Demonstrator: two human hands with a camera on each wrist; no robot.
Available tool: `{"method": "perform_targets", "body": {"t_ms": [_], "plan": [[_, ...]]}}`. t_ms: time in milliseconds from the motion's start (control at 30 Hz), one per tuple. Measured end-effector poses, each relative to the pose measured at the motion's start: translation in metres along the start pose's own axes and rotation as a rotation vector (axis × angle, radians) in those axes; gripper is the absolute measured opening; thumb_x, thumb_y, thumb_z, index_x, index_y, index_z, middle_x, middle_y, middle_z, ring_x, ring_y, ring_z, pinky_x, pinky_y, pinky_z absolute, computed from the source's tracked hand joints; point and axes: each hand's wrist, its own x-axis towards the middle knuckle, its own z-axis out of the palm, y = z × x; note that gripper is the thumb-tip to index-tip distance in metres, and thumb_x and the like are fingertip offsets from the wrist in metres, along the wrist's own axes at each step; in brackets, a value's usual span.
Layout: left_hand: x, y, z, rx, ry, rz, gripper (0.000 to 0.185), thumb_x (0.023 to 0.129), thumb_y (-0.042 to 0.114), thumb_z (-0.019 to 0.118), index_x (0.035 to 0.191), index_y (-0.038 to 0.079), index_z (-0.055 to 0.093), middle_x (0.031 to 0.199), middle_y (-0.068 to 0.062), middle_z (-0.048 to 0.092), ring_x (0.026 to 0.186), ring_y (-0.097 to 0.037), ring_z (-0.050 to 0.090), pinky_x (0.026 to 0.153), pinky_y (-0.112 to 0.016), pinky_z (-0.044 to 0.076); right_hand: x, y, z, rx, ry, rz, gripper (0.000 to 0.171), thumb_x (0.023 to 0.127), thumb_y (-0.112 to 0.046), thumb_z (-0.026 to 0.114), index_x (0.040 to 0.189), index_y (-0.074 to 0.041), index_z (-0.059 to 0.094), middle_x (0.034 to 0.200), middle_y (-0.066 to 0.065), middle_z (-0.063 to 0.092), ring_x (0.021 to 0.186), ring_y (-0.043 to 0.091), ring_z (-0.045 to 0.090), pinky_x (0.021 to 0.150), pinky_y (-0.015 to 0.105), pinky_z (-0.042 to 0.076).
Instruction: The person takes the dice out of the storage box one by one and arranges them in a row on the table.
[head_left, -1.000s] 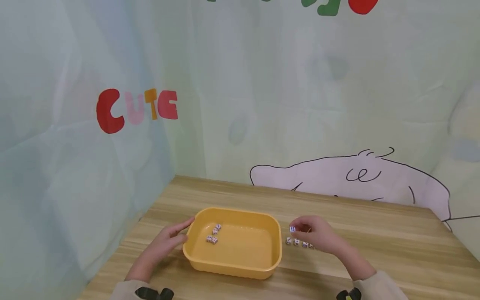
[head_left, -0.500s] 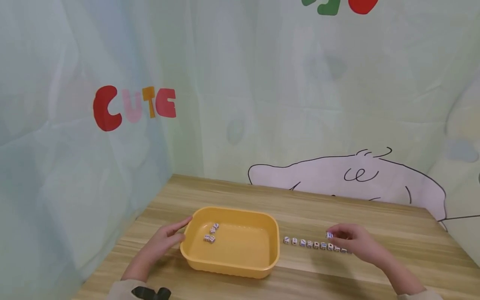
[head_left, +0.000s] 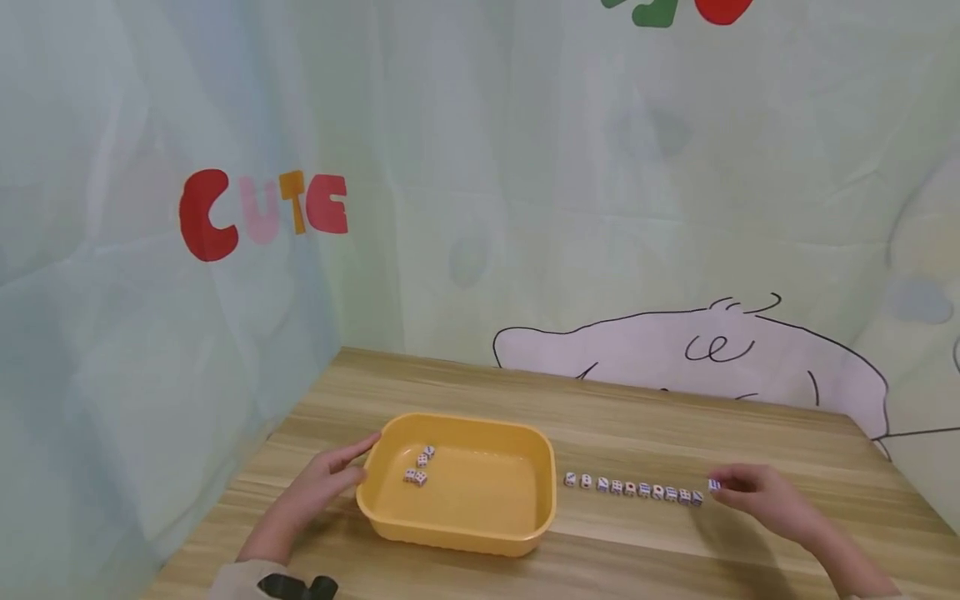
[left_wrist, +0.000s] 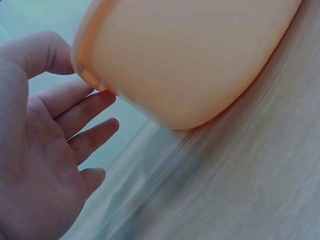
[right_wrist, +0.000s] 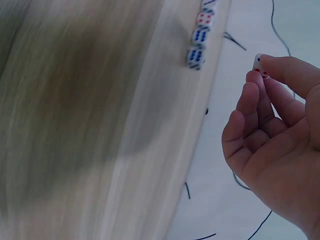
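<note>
My head view looks down and forward over the tabletop. Each wrist view sits close by its hand: left shares the yellow tray, right the dice row.

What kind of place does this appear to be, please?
Probably a staged tabletop play corner: a wooden table with a yellow tray and a row of dice, hemmed in by a cartoon-printed cloth backdrop reading "CUTE".

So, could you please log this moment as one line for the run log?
left hand: touches yellow tray | right hand: pinches die at right end of dice row | tray: four dice
</note>
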Motion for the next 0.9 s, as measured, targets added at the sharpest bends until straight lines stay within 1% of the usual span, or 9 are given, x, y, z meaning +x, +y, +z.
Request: {"method": "perform_targets", "body": {"t_ms": [100, 200, 367, 433, 633, 700, 800, 833, 900], "plan": [[-0.001, 0.000, -0.001, -0.002, -0.003, -0.009, 0.057, 0.089, 0.012, 0.055, 0.143, -0.002, 0.041, 0.148, -0.021, 0.039, 0.136, -0.043, 0.033, 0.105, -0.051, 0.038, 0.002, 0.005, -0.001, -0.041, -0.010, 0.061, 0.032, 0.089, -0.015, 0.066, 0.108, 0.010, 0.065, 0.099, 0.012, 0.069, 0.083, -0.005, 0.056, 0.071, 0.021, 0.051], [-0.002, -0.001, -0.002, -0.010, -0.008, -0.011, 0.058, 0.089, 0.011, 0.055, 0.143, -0.002, 0.040, 0.148, -0.021, 0.039, 0.136, -0.042, 0.033, 0.103, -0.044, 0.040, 0.004, 0.009, 0.001, -0.080, -0.026, 0.090, 0.031, 0.089, -0.016, 0.066, 0.108, 0.009, 0.066, 0.101, 0.013, 0.069, 0.084, 0.000, 0.057, 0.071, 0.022, 0.051], [-0.001, -0.002, -0.003, -0.018, -0.009, 0.010, 0.057, 0.089, 0.011, 0.056, 0.143, -0.003, 0.041, 0.147, -0.021, 0.039, 0.135, -0.041, 0.033, 0.095, -0.024, 0.041, 0.008, 0.017, 0.003, -0.111, -0.032, 0.040, 0.026, 0.087, -0.010, 0.066, 0.104, 0.010, 0.067, 0.098, 0.015, 0.070, 0.082, -0.002, 0.057, 0.069, 0.022, 0.051], [0.000, -0.002, -0.003, -0.014, -0.007, 0.021, 0.057, 0.089, 0.010, 0.056, 0.142, -0.003, 0.041, 0.147, -0.021, 0.040, 0.135, -0.041, 0.034, 0.093, -0.019, 0.040, 0.008, 0.021, 0.004, -0.106, -0.036, 0.011, 0.023, 0.086, -0.008, 0.067, 0.101, 0.010, 0.068, 0.094, 0.014, 0.070, 0.079, -0.004, 0.055, 0.068, 0.021, 0.050], [0.000, -0.001, -0.002, 0.006, -0.005, 0.030, 0.056, 0.090, 0.011, 0.055, 0.142, -0.005, 0.042, 0.147, -0.020, 0.040, 0.136, -0.041, 0.033, 0.102, -0.032, 0.039, 0.009, 0.026, 0.007, -0.117, -0.051, -0.019, 0.016, 0.085, -0.008, 0.067, 0.094, 0.005, 0.069, 0.087, 0.007, 0.068, 0.075, -0.007, 0.051, 0.065, 0.021, 0.047], [0.000, -0.001, -0.002, 0.001, -0.009, 0.032, 0.056, 0.090, 0.011, 0.055, 0.142, -0.005, 0.041, 0.147, -0.020, 0.039, 0.137, -0.041, 0.032, 0.101, -0.028, 0.038, 0.009, 0.026, 0.007, -0.129, -0.055, -0.014, 0.015, 0.085, -0.008, 0.067, 0.094, 0.004, 0.069, 0.087, 0.006, 0.068, 0.075, -0.006, 0.050, 0.065, 0.021, 0.047], [0.001, -0.001, -0.002, -0.010, -0.013, 0.032, 0.056, 0.090, 0.010, 0.055, 0.142, -0.005, 0.041, 0.148, -0.020, 0.039, 0.137, -0.041, 0.031, 0.095, -0.016, 0.036, 0.010, 0.026, 0.008, -0.142, -0.057, -0.016, 0.014, 0.085, -0.008, 0.066, 0.093, 0.004, 0.069, 0.086, 0.004, 0.067, 0.074, -0.006, 0.050, 0.065, 0.021, 0.046], [0.001, 0.000, -0.002, -0.014, -0.014, 0.030, 0.056, 0.090, 0.010, 0.055, 0.142, -0.005, 0.041, 0.148, -0.020, 0.039, 0.137, -0.041, 0.030, 0.093, -0.014, 0.036, 0.010, 0.026, 0.008, -0.145, -0.058, -0.021, 0.014, 0.085, -0.007, 0.066, 0.092, 0.004, 0.069, 0.085, 0.004, 0.067, 0.074, -0.006, 0.050, 0.064, 0.021, 0.046], [0.001, 0.000, -0.001, -0.015, -0.016, 0.027, 0.057, 0.090, 0.010, 0.056, 0.142, -0.005, 0.040, 0.148, -0.020, 0.039, 0.137, -0.041, 0.030, 0.096, -0.018, 0.037, 0.011, 0.027, 0.009, -0.149, -0.058, -0.027, 0.012, 0.085, -0.006, 0.067, 0.091, 0.004, 0.069, 0.084, 0.003, 0.067, 0.073, -0.007, 0.049, 0.064, 0.021, 0.046]]}}
